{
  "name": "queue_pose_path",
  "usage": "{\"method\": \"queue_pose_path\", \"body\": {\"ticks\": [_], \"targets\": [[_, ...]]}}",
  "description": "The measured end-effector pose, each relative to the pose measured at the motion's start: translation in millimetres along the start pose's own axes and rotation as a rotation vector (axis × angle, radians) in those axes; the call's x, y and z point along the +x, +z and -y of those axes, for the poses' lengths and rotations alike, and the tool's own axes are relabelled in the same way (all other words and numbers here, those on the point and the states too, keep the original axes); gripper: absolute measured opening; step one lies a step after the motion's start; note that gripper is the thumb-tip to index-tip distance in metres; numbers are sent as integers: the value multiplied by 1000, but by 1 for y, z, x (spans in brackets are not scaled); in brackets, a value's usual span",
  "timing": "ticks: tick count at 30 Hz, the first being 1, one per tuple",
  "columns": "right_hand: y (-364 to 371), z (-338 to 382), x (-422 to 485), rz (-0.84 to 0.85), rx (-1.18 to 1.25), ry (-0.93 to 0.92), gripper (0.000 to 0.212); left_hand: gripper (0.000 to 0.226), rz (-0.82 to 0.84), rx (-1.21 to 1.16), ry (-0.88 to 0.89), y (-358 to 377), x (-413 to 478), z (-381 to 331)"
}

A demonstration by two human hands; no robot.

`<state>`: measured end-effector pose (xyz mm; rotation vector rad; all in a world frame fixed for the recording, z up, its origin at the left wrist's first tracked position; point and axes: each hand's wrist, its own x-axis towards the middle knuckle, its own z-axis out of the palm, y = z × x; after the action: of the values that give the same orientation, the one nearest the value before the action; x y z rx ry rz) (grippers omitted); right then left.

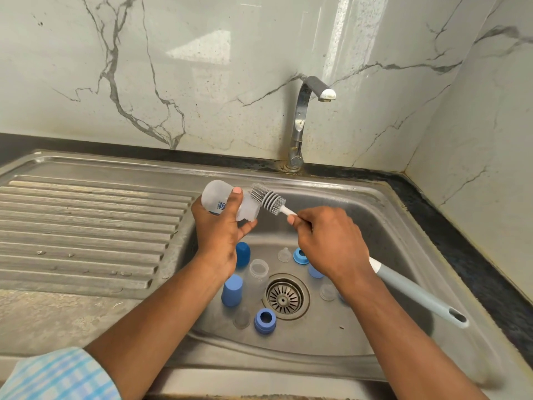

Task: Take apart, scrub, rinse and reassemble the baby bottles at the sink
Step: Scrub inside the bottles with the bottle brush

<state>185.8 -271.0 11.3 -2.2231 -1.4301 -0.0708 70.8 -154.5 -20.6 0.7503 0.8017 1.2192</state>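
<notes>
My left hand (219, 226) has its fingers wrapped round a frosted baby bottle (222, 200) over the sink (375, 226), and my right hand (331, 241) grips the grey bottle brush (268, 199), head touching the bottle's neck end. Take-apart looks done: blue caps (232, 290), collars (265, 321), teats (284, 254) and another bottle (258, 271) lie in the basin, with scrubbing, rinsing and reassembly left. There's a blue logo on the held bottle, too small to read.

sink (375, 215) | basin floor: blue caps (231, 290), clear bottle (258, 271), collar rings (265, 321), nipples (284, 254) | around drain (285, 296)

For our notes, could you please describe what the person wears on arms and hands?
No gloves, rings or watch on the left hand or right hand. A pale blue checked sleeve is pushed up the left arm; the right arm shows none.
</notes>
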Motion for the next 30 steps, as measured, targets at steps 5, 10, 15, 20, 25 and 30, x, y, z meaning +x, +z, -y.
{"method": "queue_pose_path", "body": {"ticks": [5, 10, 15, 20, 25, 30], "targets": [[3, 5, 1, 23, 1, -34, 32, 46, -16, -32, -18, -4, 3, -2], [-3, -7, 4, 2, 22, 40, 32, 42, 84, -45, -42, 1, -1, 0], [-3, 6, -2, 23, 36, -39, 40, 41, 61, -134, -66, -3, 9, -7], [-4, 1, 0, 18, 88, 22, 30, 59, 154, -267, -178, -7, 9, -8], [-5, 5, -3, 15, 89, -13, 46, 41, 211, -344, -192, -5, 5, -15], [-5, 3, -1, -9, 85, -4, 31, 72, 195, -232, -165, -3, 5, -18]]}}
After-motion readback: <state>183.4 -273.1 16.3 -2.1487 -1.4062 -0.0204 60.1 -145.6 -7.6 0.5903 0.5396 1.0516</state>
